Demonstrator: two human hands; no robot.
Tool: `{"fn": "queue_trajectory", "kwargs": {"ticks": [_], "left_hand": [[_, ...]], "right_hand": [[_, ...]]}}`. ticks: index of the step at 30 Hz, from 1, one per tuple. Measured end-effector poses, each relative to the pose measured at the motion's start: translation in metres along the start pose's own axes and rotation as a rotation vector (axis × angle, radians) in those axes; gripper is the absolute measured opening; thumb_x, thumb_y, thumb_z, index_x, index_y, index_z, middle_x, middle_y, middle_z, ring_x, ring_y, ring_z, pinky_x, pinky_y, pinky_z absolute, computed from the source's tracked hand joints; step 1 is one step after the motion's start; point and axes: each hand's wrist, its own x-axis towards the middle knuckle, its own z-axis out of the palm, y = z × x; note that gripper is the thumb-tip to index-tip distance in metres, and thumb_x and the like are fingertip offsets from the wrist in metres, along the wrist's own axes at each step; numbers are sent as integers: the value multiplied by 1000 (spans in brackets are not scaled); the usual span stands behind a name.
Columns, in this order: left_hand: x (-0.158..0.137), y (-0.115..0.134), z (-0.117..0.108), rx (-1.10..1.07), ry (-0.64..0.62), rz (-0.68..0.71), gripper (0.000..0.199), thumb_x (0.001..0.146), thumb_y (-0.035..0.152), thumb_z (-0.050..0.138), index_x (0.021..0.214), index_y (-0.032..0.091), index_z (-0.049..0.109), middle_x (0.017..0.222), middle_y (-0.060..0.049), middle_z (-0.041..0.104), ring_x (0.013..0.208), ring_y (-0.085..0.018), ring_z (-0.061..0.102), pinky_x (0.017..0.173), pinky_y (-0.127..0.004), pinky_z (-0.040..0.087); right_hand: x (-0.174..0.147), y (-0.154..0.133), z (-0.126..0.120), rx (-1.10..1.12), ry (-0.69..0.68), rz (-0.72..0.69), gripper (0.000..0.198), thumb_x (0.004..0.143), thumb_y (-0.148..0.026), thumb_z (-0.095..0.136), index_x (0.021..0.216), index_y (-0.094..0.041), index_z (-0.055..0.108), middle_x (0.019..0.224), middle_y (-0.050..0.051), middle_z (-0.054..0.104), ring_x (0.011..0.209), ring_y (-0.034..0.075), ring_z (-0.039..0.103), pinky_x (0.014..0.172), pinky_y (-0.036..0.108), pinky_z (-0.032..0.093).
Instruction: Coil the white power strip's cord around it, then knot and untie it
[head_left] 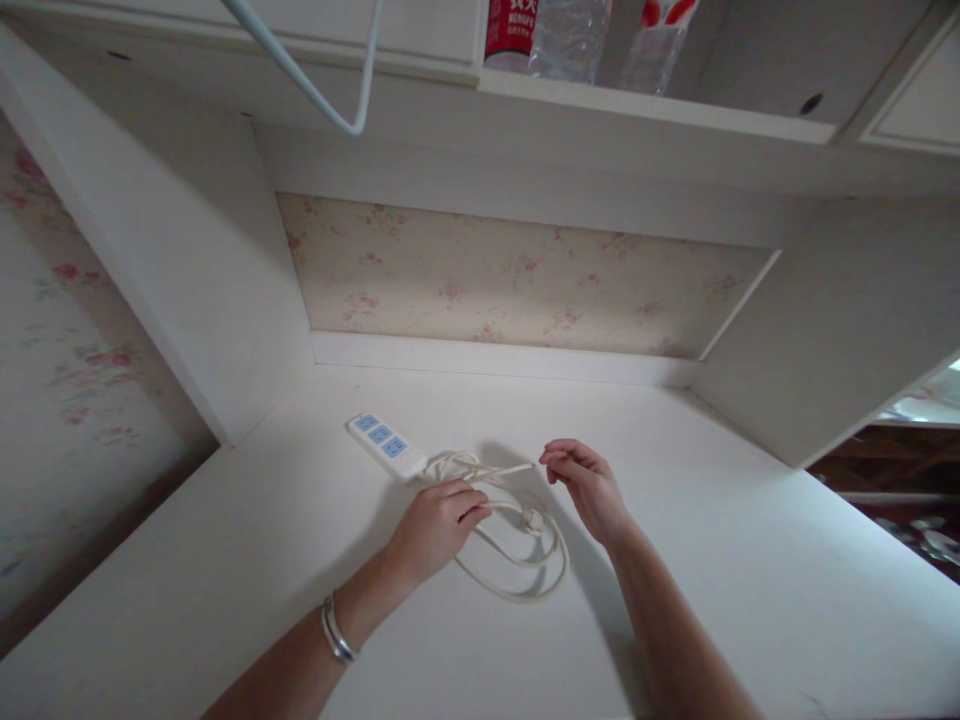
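A white power strip (386, 446) with blue socket faces lies at a slant on the white desktop. Its cream cable (517, 598) runs out in loose loops to the right, and the plug (532, 520) rests among them. My left hand (442, 520), with a silver bangle at the wrist, is closed on part of the looped cable beside the strip. Just right of a bent cable end that sticks out, my right hand (589, 487) hovers with loosely curled fingers. A small gap separates its fingertips from the cable, and nothing shows in them.
White side panels (172, 250) close in the desktop (712, 540) left and right. Overhead is a shelf (660, 110) carrying plastic bottles (570, 40). A pale bent rod or cable (300, 75) hangs at upper left. Floral wallpaper (480, 280) covers the back.
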Motion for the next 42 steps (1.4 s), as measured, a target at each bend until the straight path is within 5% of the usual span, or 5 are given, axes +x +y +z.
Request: {"fn": "queue_trajectory", "kwargs": {"ticks": [12, 19, 26, 33, 42], "left_hand": [[-3, -28, -71, -40, 156, -496, 24, 86, 36, 48, 83, 18, 63, 73, 1, 67, 53, -9, 58, 54, -18, 42], [-7, -21, -64, 20, -293, -384, 26, 83, 30, 47, 72, 19, 68, 64, 1, 65, 59, -11, 57, 54, -18, 36], [-4, -15, -55, 1, -262, -177, 29, 88, 26, 44, 76, 20, 70, 74, -2, 67, 74, -13, 58, 67, -21, 39], [-4, -33, -68, -9, -80, -462, 30, 88, 35, 41, 93, 20, 67, 76, 0, 68, 59, -12, 58, 58, -21, 40], [-12, -32, -67, 38, -446, -416, 24, 79, 27, 46, 70, 20, 68, 61, 2, 62, 56, -11, 53, 51, -19, 30]], "right_hand": [[-17, -12, 21, -598, -598, -75, 18, 74, -29, 69, 89, -19, 68, 95, 6, 65, 87, 17, 58, 78, 27, 42], [-19, -9, 21, -755, -619, -63, 12, 78, -28, 65, 86, -21, 71, 83, 3, 65, 75, 14, 57, 64, 22, 40], [-18, -4, 26, -773, -694, -112, 24, 88, -32, 52, 96, -22, 72, 84, 3, 66, 74, 14, 57, 66, 22, 41], [-19, -3, 29, -754, -724, -125, 27, 88, -37, 52, 97, -22, 72, 83, 4, 67, 74, 14, 59, 67, 22, 41], [-20, 0, 33, -746, -654, -80, 27, 86, -38, 55, 91, -20, 73, 78, 1, 68, 69, 13, 57, 62, 21, 40]]}}
